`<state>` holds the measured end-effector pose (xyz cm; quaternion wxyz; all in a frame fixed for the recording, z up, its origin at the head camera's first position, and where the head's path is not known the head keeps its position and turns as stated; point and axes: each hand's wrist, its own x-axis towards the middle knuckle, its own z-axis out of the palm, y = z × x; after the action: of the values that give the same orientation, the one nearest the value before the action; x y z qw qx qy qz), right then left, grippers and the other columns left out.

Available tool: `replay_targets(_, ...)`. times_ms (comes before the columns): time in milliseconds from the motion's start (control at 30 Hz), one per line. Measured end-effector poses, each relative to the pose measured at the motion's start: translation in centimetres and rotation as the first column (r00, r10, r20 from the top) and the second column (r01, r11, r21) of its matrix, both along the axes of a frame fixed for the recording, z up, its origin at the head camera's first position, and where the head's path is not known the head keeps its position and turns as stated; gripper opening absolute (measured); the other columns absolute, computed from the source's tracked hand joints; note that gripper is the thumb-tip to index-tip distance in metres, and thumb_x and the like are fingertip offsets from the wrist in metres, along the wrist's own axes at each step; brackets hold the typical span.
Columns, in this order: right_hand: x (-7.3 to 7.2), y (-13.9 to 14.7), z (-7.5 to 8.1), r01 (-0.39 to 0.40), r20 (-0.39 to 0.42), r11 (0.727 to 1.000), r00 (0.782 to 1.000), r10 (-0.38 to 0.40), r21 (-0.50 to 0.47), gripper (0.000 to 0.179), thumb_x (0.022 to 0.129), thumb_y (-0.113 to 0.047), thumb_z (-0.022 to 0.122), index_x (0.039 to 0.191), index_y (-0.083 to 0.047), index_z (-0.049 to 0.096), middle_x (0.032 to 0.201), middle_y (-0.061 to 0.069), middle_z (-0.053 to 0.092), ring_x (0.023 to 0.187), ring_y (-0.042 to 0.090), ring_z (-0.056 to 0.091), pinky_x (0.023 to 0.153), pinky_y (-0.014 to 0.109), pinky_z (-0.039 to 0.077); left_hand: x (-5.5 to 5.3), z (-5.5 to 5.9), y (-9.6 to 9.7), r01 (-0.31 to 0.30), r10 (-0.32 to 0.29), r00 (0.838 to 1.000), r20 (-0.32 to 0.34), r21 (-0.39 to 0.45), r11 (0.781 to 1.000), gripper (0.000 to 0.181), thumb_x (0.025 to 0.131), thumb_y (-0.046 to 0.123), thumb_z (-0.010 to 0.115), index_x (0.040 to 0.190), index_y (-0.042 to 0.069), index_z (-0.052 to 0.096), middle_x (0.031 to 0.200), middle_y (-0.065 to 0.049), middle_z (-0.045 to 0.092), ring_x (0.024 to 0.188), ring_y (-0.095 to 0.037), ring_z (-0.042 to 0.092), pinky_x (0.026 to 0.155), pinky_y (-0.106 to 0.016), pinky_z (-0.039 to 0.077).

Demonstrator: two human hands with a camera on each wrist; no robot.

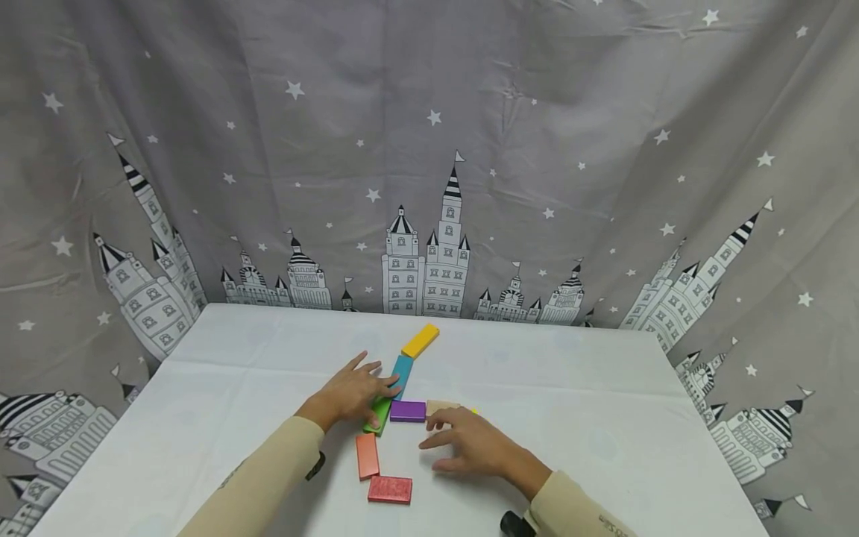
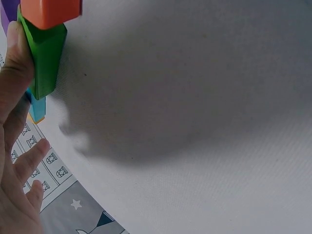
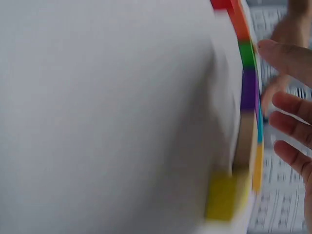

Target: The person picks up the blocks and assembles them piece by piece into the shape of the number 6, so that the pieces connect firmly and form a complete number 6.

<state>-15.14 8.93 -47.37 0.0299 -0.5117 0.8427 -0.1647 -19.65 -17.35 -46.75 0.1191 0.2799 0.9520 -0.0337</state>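
My left hand (image 1: 354, 394) lies over a line of flat blocks, fingers spread. Its thumb rests on the green block (image 1: 379, 416), and another fingertip reaches the blue block (image 1: 404, 371). In the left wrist view, the thumb touches the green block (image 2: 46, 61) near its orange neighbour. Just right of the purple block (image 1: 408, 412), my right hand (image 1: 473, 441) hovers with fingers loosely bent and nothing held. It partly covers the plain wood block (image 1: 440, 406) and a yellow block (image 1: 475, 411), whose side shows in the right wrist view.
A darker yellow block (image 1: 420, 341) meets the far end of the blue one. Nearer me lie an orange block (image 1: 367, 456) and a red block (image 1: 390, 490), almost corner to corner. The white table (image 1: 570, 403) ends at a grey castle-print curtain (image 1: 570, 112).
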Motion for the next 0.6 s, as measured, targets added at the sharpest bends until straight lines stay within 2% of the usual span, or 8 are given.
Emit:
replay_targets(100,-1.1,2.0,0.4,0.05,0.018,0.997,0.999,-0.051,0.053,0.03,0.083,-0.033,0.076,0.111,-0.022,0.074,0.122,-0.001,0.061,0.114,0.014,0.054,0.098,0.033,0.046,-0.1,-0.1,-0.1,0.007,-0.007,1.0,-0.003,-0.01,1.0,0.072,0.07,0.051,0.076,0.136,0.032,0.056,0.144,0.011,0.048,0.138,-0.029,0.036,0.118,-0.052,0.01)
replay_targets(233,-2.3,4.1,0.6,0.091,0.044,0.988,0.994,-0.098,0.127,0.029,0.083,-0.033,0.076,0.111,-0.024,0.075,0.127,-0.003,0.059,0.119,0.017,0.052,0.102,0.038,0.044,-0.2,-0.2,-0.1,0.01,-0.01,1.0,-0.006,-0.021,1.0,0.071,0.07,0.052,0.076,0.136,0.032,0.056,0.145,0.011,0.047,0.139,-0.029,0.036,0.118,-0.052,0.01)
replay_targets(433,-3.4,5.7,0.8,0.091,0.086,0.983,0.991,-0.106,0.159,0.028,0.08,-0.029,0.079,0.108,-0.023,0.076,0.13,0.0,0.058,0.122,0.022,0.051,0.104,0.042,0.042,-0.1,-0.2,-0.1,0.007,-0.008,1.0,-0.006,-0.021,1.0,0.071,0.071,0.052,0.076,0.136,0.032,0.056,0.145,0.011,0.047,0.138,-0.029,0.036,0.118,-0.053,0.01)
replay_targets(600,-4.0,5.9,0.7,0.079,0.139,0.976,0.984,-0.108,0.202,0.026,0.082,-0.026,0.076,0.109,-0.025,0.075,0.131,-0.004,0.058,0.124,0.021,0.05,0.106,0.042,0.041,0.0,0.0,0.0,0.001,-0.001,1.0,-0.003,-0.01,1.0,0.07,0.071,0.05,0.077,0.135,0.032,0.056,0.144,0.011,0.048,0.138,-0.029,0.036,0.118,-0.052,0.009)
